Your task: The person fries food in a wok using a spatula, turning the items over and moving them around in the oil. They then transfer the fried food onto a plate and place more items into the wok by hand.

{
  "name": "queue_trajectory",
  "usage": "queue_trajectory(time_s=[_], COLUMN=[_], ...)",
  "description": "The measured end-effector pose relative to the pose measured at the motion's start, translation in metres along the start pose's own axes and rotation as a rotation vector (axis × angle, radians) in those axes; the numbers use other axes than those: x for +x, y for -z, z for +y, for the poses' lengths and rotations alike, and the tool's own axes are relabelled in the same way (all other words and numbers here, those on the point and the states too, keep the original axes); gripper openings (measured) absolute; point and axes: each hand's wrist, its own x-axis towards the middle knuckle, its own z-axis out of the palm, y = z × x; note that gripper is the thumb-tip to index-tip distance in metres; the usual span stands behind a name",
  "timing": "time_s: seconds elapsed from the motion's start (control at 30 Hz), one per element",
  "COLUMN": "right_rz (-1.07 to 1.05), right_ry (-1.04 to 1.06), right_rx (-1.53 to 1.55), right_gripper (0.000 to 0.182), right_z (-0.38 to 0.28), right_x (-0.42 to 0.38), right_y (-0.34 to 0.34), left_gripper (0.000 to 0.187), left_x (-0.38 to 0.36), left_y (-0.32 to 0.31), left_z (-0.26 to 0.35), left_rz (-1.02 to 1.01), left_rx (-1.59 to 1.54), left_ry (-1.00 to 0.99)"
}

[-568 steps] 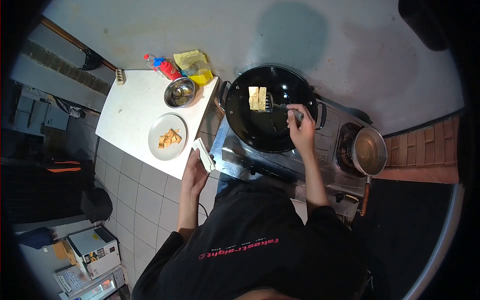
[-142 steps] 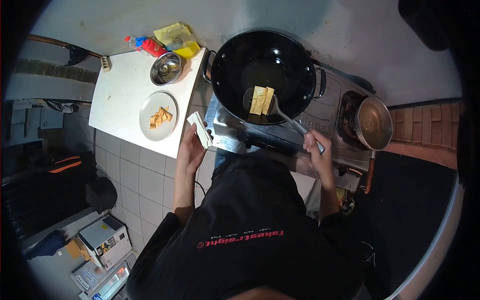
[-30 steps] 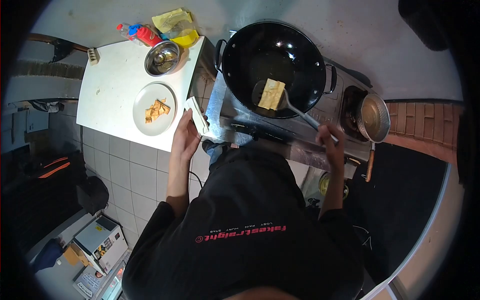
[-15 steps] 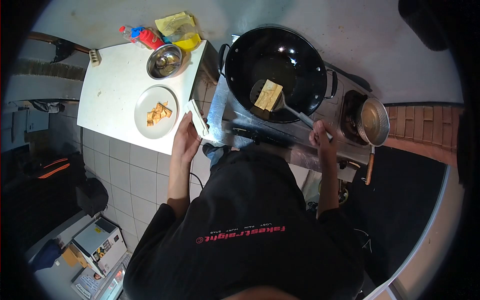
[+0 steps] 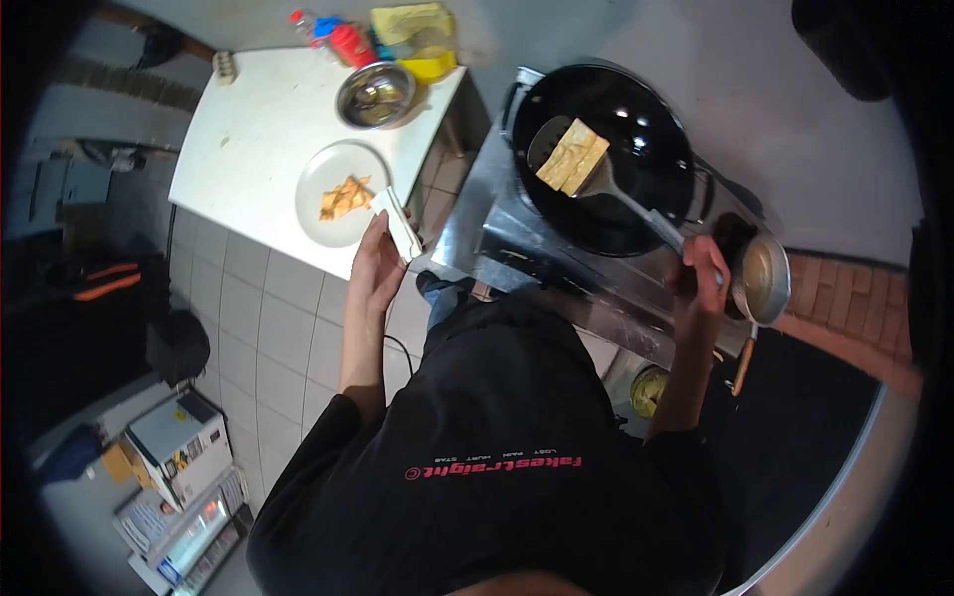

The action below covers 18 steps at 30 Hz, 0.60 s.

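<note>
My right hand (image 5: 701,270) is closed around the grey handle of a slotted spatula (image 5: 636,209). On its blade lies a golden, flat rectangular piece of food (image 5: 573,157), over the left part of a black wok (image 5: 651,114). My left hand (image 5: 376,268) grips a slim white rectangular object (image 5: 398,223) whose kind I cannot tell. Just beyond that hand, a pale round plate (image 5: 312,184) holds several browned pieces of food (image 5: 345,199). The white object's upper end overlaps the plate's edge in this view.
The wok stands on a metal stove (image 5: 497,214). To its right is a small saucepan (image 5: 767,280) with a wooden handle. On the white table (image 5: 234,139) are a steel bowl (image 5: 343,104), a red bottle (image 5: 353,45) and a yellow packet (image 5: 415,25). Behind the wok rises a wall.
The whole view has shifted, with table and wok further right. The spatula and its food look larger and sit higher over the wok. My left hand still holds the white object.
</note>
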Motion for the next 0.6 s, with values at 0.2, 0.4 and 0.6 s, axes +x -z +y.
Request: queue_trajectory(time_s=[0.2, 0.4, 0.6], right_rz=[-0.232, -0.399, -0.534], right_ry=[-0.025, -0.192, -0.062], right_rx=[0.119, 0.037, -0.234], right_gripper=[0.032, 0.035, 0.036], right_z=[-0.001, 0.082, 0.175], right_x=[0.001, 0.021, 0.045], right_y=[-0.106, -0.229, -0.335], left_gripper=[0.033, 0.03, 0.028], left_x=[-0.038, -0.091, -0.127], left_y=[0.055, 0.125, 0.182], left_z=[0.048, 0.093, 0.127], left_rz=[0.208, 0.34, 0.442], left_rx=[-0.023, -0.063, -0.163], left_ry=[-0.133, -0.205, -0.302])
